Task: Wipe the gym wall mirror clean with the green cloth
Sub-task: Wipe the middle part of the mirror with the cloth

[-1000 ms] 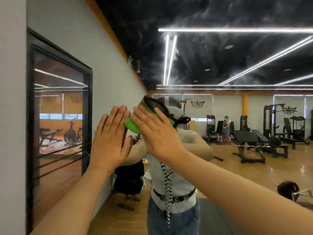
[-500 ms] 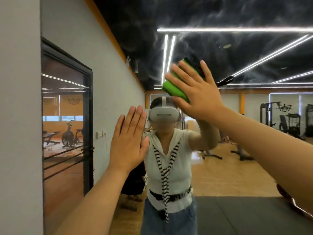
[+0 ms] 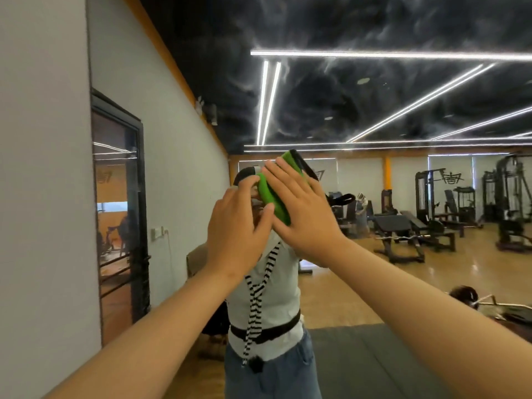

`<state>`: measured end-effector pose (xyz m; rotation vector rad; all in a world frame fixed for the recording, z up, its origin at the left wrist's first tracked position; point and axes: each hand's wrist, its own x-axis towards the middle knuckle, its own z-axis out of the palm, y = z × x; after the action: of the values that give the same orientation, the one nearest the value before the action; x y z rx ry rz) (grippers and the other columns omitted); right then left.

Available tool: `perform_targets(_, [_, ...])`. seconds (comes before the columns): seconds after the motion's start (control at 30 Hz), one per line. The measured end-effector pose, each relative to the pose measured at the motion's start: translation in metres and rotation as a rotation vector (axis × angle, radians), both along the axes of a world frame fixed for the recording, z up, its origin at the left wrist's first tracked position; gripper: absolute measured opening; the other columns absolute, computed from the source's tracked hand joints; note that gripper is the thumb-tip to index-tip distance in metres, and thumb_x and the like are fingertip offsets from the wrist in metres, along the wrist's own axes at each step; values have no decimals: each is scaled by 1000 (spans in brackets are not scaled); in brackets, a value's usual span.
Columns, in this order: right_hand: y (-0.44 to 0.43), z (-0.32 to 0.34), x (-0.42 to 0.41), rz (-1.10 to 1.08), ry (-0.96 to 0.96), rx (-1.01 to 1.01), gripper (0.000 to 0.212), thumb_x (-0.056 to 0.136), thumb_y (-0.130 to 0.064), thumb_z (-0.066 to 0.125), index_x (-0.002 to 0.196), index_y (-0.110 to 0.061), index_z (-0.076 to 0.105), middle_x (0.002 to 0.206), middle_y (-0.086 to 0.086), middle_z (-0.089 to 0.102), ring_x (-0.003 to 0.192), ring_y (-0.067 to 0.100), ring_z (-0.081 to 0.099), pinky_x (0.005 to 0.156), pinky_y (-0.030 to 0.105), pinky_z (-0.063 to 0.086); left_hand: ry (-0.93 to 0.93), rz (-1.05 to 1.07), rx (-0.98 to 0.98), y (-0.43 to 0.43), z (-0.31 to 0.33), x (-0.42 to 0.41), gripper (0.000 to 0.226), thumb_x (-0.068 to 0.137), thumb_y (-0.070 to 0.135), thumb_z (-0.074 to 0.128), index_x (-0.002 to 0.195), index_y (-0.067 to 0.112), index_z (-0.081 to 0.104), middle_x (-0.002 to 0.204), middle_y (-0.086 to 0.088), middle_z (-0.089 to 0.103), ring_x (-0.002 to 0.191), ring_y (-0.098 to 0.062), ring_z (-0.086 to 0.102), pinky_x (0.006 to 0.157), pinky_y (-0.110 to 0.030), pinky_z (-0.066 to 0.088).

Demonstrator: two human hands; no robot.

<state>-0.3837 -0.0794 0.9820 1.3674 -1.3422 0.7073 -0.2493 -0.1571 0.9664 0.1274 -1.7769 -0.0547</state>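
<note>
The wall mirror (image 3: 374, 110) fills most of the view and reflects me and the gym hall. My right hand (image 3: 305, 217) lies flat with straight fingers and presses the folded green cloth (image 3: 272, 197) against the glass at head height. The cloth shows beyond my fingers at the left and the top. My left hand (image 3: 236, 228) is up beside it on the glass, fingers slightly bent, fingertips at the cloth's left edge. It holds nothing. My hands cover the head of my reflection.
A bare grey wall (image 3: 43, 197) stands to the left of the mirror's edge. The glass reflects a dark-framed door (image 3: 121, 226), weight benches (image 3: 403, 228), machines (image 3: 506, 197) and a dark floor mat (image 3: 374, 364).
My right hand has brought the cloth down and to the left, from high on the glass to head height. My left hand now sits right beside the cloth.
</note>
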Motion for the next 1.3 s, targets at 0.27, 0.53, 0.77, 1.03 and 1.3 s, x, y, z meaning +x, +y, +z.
perform_targets(0.27, [30, 9, -41, -182, 242, 50, 58, 103, -45, 32, 156, -20, 33, 163, -1, 26, 153, 14, 14, 125, 44, 1, 115, -52, 271, 16, 30, -16, 22, 101, 15, 55, 119, 20, 43, 90, 0, 64, 77, -20, 64, 65, -30, 49])
perform_targets(0.53, [19, -12, -52, -141, 222, -63, 56, 104, -40, 33, 156, -20, 31, 164, 1, 25, 153, 17, 16, 122, 52, 19, 93, 225, 51, 13, 32, -16, 23, 104, 15, 45, 127, 20, 47, 102, 12, 50, 80, -9, 48, 66, -28, 30])
perform_targets(0.77, [18, -13, -57, 48, 19, -249, 55, 101, -37, 39, 150, -13, 43, 158, 3, 38, 150, 16, 26, 123, 46, 19, 217, 289, 56, -1, 15, -17, 30, 101, 12, 49, 131, 15, 49, 101, 1, 57, 83, -22, 56, 66, -32, 33])
perform_targets(1.03, [15, -15, -59, 45, 72, -280, 48, 100, -29, 43, 144, -11, 52, 155, 6, 43, 147, 22, 33, 121, 49, 23, 301, 645, -301, -8, 10, -35, 25, 87, 1, 57, 110, 10, 59, 108, -17, 60, 99, -29, 46, 78, -38, 35])
perform_targets(1.3, [13, -15, -61, 45, 77, -284, 47, 101, -24, 40, 144, -10, 51, 155, 8, 43, 147, 24, 33, 121, 49, 22, -176, 456, -455, -18, -39, -39, 60, 103, 29, 34, 157, 8, 19, 165, -8, 20, 155, -21, 13, 127, -37, 5])
